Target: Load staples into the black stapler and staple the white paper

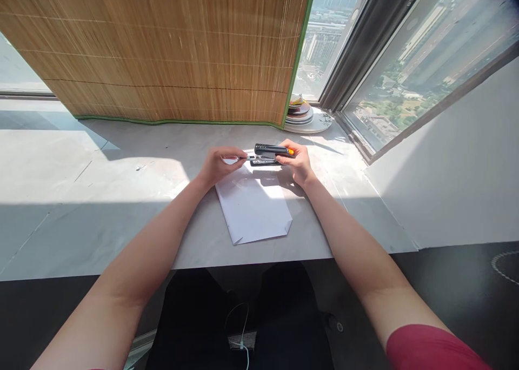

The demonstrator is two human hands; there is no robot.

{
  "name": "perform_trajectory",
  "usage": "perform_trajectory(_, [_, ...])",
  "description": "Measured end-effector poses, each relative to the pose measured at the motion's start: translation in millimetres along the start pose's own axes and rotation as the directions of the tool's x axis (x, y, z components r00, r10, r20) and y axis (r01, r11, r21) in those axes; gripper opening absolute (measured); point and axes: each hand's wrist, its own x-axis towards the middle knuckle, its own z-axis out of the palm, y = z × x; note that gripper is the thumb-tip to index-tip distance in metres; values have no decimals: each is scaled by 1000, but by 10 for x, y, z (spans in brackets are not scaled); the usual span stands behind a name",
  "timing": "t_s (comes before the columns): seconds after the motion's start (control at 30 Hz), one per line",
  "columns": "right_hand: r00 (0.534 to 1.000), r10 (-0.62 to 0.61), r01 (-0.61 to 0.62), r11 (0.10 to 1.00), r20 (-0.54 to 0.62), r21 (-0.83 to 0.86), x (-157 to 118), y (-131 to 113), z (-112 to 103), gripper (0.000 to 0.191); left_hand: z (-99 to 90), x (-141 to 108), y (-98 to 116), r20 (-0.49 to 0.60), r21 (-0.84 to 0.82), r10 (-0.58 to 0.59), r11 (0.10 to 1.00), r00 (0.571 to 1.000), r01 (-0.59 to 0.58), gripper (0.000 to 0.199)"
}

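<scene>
A black stapler (265,149) with an orange part near its rear is spread apart over the far end of the white paper (259,207). My right hand (299,162) grips its rear end, fingers wrapped round it. From the left, my left hand (221,167) pinches a thin metal piece (250,158) at the stapler's front end. Whether that piece is a strip of staples or part of the stapler's metal channel, I cannot tell. Beneath both hands the paper lies flat, its near corners folded or creased.
The pale windowsill counter (133,229) ends in an edge just before my lap. Plates (302,118) are stacked in the back right corner by the windows. A bamboo blind (162,51) hangs behind the counter. A white cable (245,326) runs low between my legs.
</scene>
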Motion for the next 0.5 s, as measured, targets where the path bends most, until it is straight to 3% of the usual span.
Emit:
perform_trajectory(0.27, [1000, -1, 1, 1000, -11, 10, -1, 25, -5, 44, 8, 11, 37, -35, -43, -23, 999, 999, 22, 26])
perform_trajectory(0.5, [999, -33, 28, 991, 39, 130, -18, 18, -32, 31, 11, 44, 30, 15, -88, 44, 995, 999, -42, 11])
